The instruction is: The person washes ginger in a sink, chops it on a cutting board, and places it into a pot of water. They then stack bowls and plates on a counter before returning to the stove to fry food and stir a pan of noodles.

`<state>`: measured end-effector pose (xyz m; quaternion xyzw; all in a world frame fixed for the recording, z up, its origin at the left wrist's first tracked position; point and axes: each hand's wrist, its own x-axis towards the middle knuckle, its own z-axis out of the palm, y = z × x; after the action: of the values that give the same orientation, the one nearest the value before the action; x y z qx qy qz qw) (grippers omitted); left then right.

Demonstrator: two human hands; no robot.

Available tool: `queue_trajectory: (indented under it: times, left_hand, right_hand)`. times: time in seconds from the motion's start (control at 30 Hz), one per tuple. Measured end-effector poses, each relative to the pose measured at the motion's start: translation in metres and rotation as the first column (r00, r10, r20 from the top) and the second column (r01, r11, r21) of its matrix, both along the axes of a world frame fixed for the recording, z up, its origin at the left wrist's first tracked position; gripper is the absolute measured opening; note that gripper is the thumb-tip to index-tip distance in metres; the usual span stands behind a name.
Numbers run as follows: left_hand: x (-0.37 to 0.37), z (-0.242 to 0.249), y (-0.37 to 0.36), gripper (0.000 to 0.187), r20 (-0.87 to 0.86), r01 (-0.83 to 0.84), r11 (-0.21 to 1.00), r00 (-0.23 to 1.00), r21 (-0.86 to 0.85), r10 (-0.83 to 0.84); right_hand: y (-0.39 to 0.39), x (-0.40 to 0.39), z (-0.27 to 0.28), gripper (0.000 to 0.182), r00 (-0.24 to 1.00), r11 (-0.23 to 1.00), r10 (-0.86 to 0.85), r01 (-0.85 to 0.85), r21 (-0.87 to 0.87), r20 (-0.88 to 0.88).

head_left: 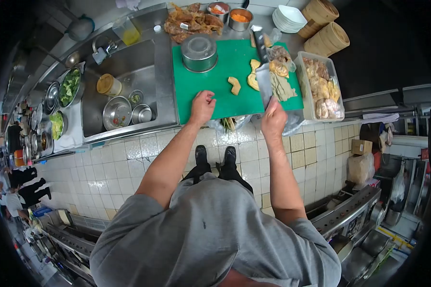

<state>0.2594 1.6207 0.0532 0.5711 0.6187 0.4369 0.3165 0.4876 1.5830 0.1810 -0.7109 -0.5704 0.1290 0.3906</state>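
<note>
My right hand (274, 117) is closed on the blade end of a large kitchen knife (263, 79), whose black handle points away from me over the green cutting board (196, 91). Near the board's front edge, my left hand (203, 106) has its fingers loosely curled, thumb apart, with nothing visible in them. A curved, pale yellow piece of food (234, 85) lies between my hands. Close to the blade are more yellow pieces (254, 71), a crumpled pale green cloth (282, 87) and bagged food (280, 61). An upturned metal pot (199, 53) rests at the board's far left.
A clear tub of bagged food (339, 111) stands right of the board. Browned meat (189, 24), metal containers of orange food (240, 17), white dishes (289, 19) and bamboo steamers (326, 39) line the back. On the left, the sink (146, 60) holds bowls. Other people (21, 191) stand far left.
</note>
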Motion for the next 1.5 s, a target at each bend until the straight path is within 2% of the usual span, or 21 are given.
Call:
queue_trajectory:
  times: [0.13,0.2,0.33,0.43,0.47,0.53,0.6,0.67,0.7,0.8,0.87,1.0,1.07,1.1,1.17,1.2,1.27,1.33,1.4,1.47,1.5]
  left_hand:
    - [0.000,0.002,0.001,0.022,0.013,0.020,1.000,1.000,-0.017,-0.020]
    - [0.000,-0.003,-0.006,0.023,0.006,0.027,1.000,1.000,-0.011,-0.027]
    - [-0.004,-0.007,-0.001,0.025,-0.059,0.057,0.997,0.997,0.047,-0.054]
    - [-0.002,-0.002,0.009,0.026,-0.054,0.074,0.994,0.996,0.085,-0.070]
    - [-0.003,-0.005,-0.001,0.026,-0.050,0.083,0.995,0.995,0.055,-0.081]
    - [-0.004,-0.006,-0.002,0.026,-0.033,0.085,0.996,0.996,0.039,-0.084]
    - [-0.004,-0.005,0.000,0.026,-0.016,0.089,0.996,0.996,0.028,-0.088]
    - [-0.003,-0.006,-0.003,0.027,-0.050,0.074,0.996,0.996,0.056,-0.072]
    - [-0.003,-0.005,-0.004,0.027,-0.050,0.078,0.995,0.996,0.063,-0.075]
    - [-0.006,-0.016,-0.020,0.028,-0.042,0.115,0.993,0.993,0.035,-0.114]
    - [-0.005,-0.015,0.001,0.032,-0.073,0.120,0.991,0.991,0.062,-0.116]
    - [0.001,0.037,0.009,0.035,0.006,0.115,0.990,0.993,-0.078,-0.115]
    - [0.010,0.058,0.019,0.045,-0.564,0.276,0.930,0.820,0.242,-0.097]
    - [0.017,0.053,0.033,0.045,-0.562,0.280,0.928,0.821,0.247,-0.098]
    - [0.031,0.035,0.068,0.043,-0.771,0.562,0.755,0.626,0.338,-0.121]
    - [0.034,0.033,0.075,0.043,-0.772,0.564,0.752,0.625,0.341,-0.119]
    - [0.036,0.032,0.090,0.038,-0.720,0.564,0.801,0.469,-0.201,-0.512]
    - [0.016,0.058,0.076,0.037,-0.615,0.461,0.826,0.560,-0.325,-0.555]
    - [-0.013,0.047,0.057,0.031,-0.541,0.346,0.913,0.736,-0.215,-0.406]
    - [-0.039,0.028,0.034,0.033,-0.347,0.235,0.971,0.908,-0.037,-0.233]
    - [-0.051,0.016,0.031,0.033,-0.358,0.232,0.972,0.905,-0.040,-0.230]
  right_hand:
    - [-0.004,-0.016,-0.029,0.056,0.997,0.999,-0.052,0.052,-0.009,-0.064]
    - [-0.020,-0.015,-0.098,0.059,0.966,0.856,0.044,0.094,-0.508,0.253]
    - [-0.031,-0.018,-0.088,0.063,0.974,0.840,0.030,0.097,-0.534,0.224]
    - [-0.018,-0.021,-0.053,0.056,0.970,0.959,-0.043,0.107,-0.261,0.238]
    - [-0.021,-0.022,-0.042,0.056,0.969,0.955,-0.041,0.109,-0.277,0.242]
    - [-0.013,-0.024,-0.029,0.053,0.993,0.991,-0.117,0.119,-0.068,0.033]
    - [-0.021,-0.022,-0.059,0.054,0.991,0.987,-0.130,0.132,-0.091,0.021]
    - [-0.034,-0.007,-0.125,0.058,0.943,0.847,0.015,0.165,-0.506,0.333]
    - [-0.034,-0.008,-0.115,0.062,0.954,0.831,-0.016,0.180,-0.526,0.300]
    - [-0.024,-0.006,-0.085,0.064,0.953,0.894,0.086,0.054,-0.445,0.290]
    - [-0.007,-0.014,-0.048,0.061,0.965,0.942,0.021,0.068,-0.329,0.260]
    - [-0.014,-0.001,-0.024,0.055,0.998,0.993,-0.051,0.056,-0.107,0.045]
    - [-0.021,0.009,-0.022,0.055,0.993,0.985,-0.113,0.115,-0.126,0.018]
    - [-0.021,0.014,-0.022,0.054,0.994,0.984,-0.105,0.107,-0.140,0.019]
    - [-0.016,0.024,-0.030,0.054,0.995,0.978,-0.080,0.091,-0.186,0.062]
    - [-0.013,0.029,-0.037,0.054,0.993,0.967,-0.051,0.074,-0.243,0.102]
    - [-0.008,0.032,-0.054,0.054,0.995,0.955,-0.043,0.069,-0.289,0.094]
    - [-0.002,0.026,-0.079,0.052,0.992,0.937,0.021,0.024,-0.349,0.126]
    - [0.021,0.010,-0.105,0.047,0.994,0.939,0.051,-0.016,-0.342,0.094]
    - [0.024,-0.006,-0.110,0.043,0.995,0.930,0.075,-0.048,-0.366,0.059]
    - [0.037,-0.013,-0.090,0.034,0.981,0.969,0.048,0.000,-0.247,0.190]
